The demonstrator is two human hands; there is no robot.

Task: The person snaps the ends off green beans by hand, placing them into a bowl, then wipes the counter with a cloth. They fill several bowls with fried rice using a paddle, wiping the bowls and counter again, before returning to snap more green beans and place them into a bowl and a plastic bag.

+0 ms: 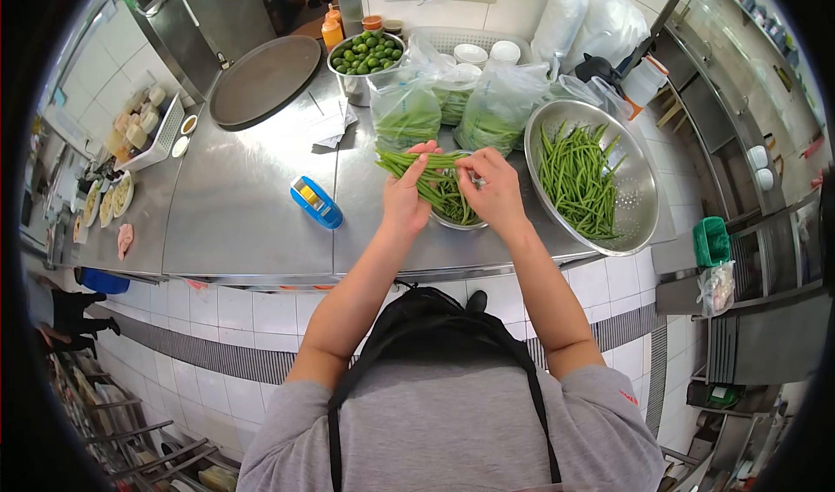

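My left hand (409, 198) is wrapped round a bunch of green beans (435, 160), which lies sideways across the palm. At the right end of the bunch, my right hand (493, 189) pinches with thumb and fingers; the bean tips there are small and partly hidden. Below both hands is a metal bowl (457, 224) with more green beans, mostly covered by the hands. To the right, a large steel colander (642, 198) tilts towards me and holds a heap of green beans (578, 179). Bags of greens (407, 113) stand just behind my hands.
A blue tape dispenser (317, 202) and papers (328, 125) lie on the steel counter (248, 222) to the left. Farther back are a round brown tray (265, 81), a bowl of limes (367, 53) and white cups (470, 54). Another person's legs (83, 309) show at far left.
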